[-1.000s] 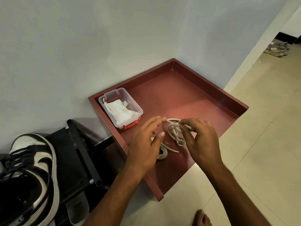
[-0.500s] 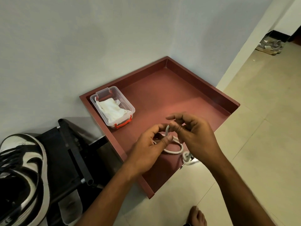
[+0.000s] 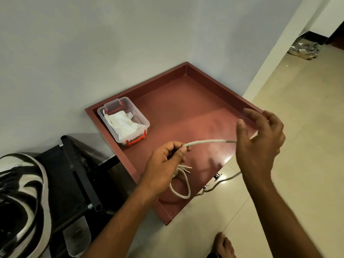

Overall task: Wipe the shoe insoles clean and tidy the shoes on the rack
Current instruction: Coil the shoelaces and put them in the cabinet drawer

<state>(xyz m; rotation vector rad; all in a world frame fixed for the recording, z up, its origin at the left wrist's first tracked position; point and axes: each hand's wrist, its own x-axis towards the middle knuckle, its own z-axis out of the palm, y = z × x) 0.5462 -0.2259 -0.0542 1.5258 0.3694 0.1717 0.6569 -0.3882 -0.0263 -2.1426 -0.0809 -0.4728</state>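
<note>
Left hand [image 3: 165, 164] curled tight round a white shoelace [image 3: 206, 142], gripping it above the near part of the red tray [image 3: 186, 101]. Lace stretched rightward to the right hand [image 3: 260, 146], fingers loosely spread, perhaps just touching the blurred tip. Second shoelace [image 3: 181, 185] coiled on the tray below. Clear box of wipes [image 3: 123, 121] far left. Black-and-white sneaker [image 3: 22, 202] on the rack [image 3: 78, 174], near left.

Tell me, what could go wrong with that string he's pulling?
The white shoelace stretches from the left hand to the right hand; its loose loops below might tighten into a knot. A trailing end hangs over the red tray edge and could snag there.
</note>
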